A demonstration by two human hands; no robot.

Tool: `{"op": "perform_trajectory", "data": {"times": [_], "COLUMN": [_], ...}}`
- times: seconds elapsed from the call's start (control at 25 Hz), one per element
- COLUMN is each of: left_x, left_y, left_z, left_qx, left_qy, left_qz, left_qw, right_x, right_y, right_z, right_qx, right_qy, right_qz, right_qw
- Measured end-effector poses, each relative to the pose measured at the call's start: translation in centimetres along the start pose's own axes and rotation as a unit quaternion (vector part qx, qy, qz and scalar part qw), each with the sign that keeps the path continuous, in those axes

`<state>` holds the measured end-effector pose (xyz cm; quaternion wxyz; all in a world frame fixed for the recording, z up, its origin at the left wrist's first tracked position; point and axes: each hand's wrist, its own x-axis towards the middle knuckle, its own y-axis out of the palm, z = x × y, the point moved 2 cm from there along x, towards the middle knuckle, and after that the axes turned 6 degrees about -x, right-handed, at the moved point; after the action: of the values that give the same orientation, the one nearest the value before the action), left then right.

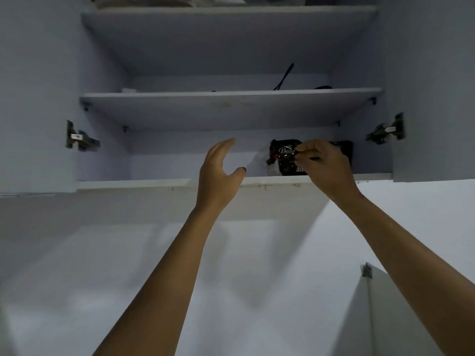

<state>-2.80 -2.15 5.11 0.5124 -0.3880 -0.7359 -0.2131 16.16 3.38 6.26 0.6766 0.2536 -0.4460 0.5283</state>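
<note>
I look up into an open wall cabinet [231, 185] with pale shelves. A dark Dove chocolate bag [284, 155] stands on the bottom shelf at the right. My right hand [325, 167] is raised in front of the bag and pinches its upper edge between fingertips and thumb. To the left of the bag, my left hand [221, 173] is lifted at the shelf's front edge with fingers straight and thumb spread, holding nothing. A pale wrapper or sheet [259, 160] lies between the two hands, partly hidden.
Both cabinet doors stand open, with hinges at the left [79, 138] and right [388, 131]. The middle shelf [231, 98] carries a black cable [284, 77] and a small white item at its left. Several things fill the top shelf. Another door's corner [367, 272] shows lower right.
</note>
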Motion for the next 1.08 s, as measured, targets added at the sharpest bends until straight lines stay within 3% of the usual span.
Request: {"op": "perform_trajectory", "data": {"times": [0.16,0.28,0.4,0.52,0.72,0.84,0.92,0.96,1.08], "left_x": [2.0,4.0,4.6,4.0,2.8,0.9,-1.4,-2.7,-7.6], "left_y": [4.2,6.5,8.1,9.2,10.3,9.7,9.1,8.9,8.5], "left_z": [3.6,5.6,7.1,7.7,7.8,6.7,5.9,5.6,4.3], "left_qx": [-0.01,-0.004,-0.009,-0.019,-0.03,-0.118,-0.228,-0.293,-0.481], "left_qy": [0.006,0.03,0.061,0.093,0.09,0.009,-0.119,-0.196,-0.334], "left_qz": [-0.001,-0.017,-0.063,-0.092,-0.077,-0.086,-0.081,-0.06,0.022], "left_qw": [1.0,0.999,0.996,0.991,0.993,0.989,0.963,0.934,0.811], "right_x": [5.8,10.4,13.0,13.3,11.2,7.9,3.6,1.1,-6.1], "right_y": [-0.3,1.1,2.5,3.4,3.6,1.8,0.6,0.2,-0.1], "right_z": [-5.5,-9.7,-12.1,-13.1,-12.6,-9.9,-7.5,-6.3,-4.0], "right_qx": [-0.127,-0.236,-0.179,-0.192,-0.21,-0.147,-0.114,-0.115,-0.139], "right_qy": [-0.019,0.042,0.11,0.104,-0.002,-0.059,-0.094,-0.11,-0.131], "right_qz": [-0.022,0.059,0.158,0.227,0.093,0.008,-0.036,-0.054,-0.087], "right_qw": [0.992,0.969,0.965,0.949,0.973,0.987,0.988,0.986,0.978]}}
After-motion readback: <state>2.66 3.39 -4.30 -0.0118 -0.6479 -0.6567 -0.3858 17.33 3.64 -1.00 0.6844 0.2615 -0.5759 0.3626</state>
